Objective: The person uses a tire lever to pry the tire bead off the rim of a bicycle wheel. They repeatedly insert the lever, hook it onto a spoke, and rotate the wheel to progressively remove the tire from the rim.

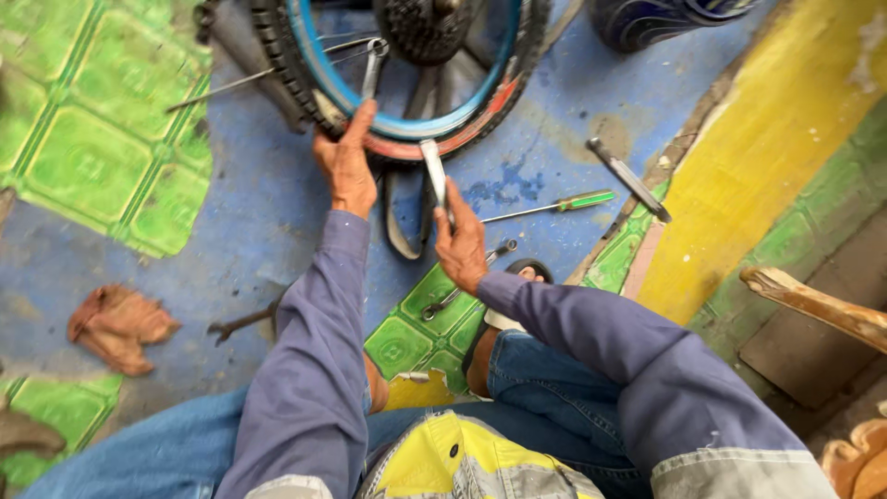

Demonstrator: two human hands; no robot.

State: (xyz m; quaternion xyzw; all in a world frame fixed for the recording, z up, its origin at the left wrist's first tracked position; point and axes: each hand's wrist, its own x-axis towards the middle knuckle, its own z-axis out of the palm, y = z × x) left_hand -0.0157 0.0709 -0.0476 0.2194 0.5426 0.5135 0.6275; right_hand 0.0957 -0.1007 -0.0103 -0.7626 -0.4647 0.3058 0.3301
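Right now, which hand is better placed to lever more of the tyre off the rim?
The right hand, probably: its fingers already grip the metal lever wedged at the tyre edge. The left hand is pressing the tyre, steadying the wheel.

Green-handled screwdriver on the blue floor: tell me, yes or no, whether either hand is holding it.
No. The green-handled screwdriver lies untouched on the floor, while the right hand grips a flat metal lever and the left hand holds the tyre.

long purple-blue sleeves (319, 370) with grey bands at the upper arm; blue jeans (545, 388); yellow-and-grey vest (462, 462) just below the sleeves
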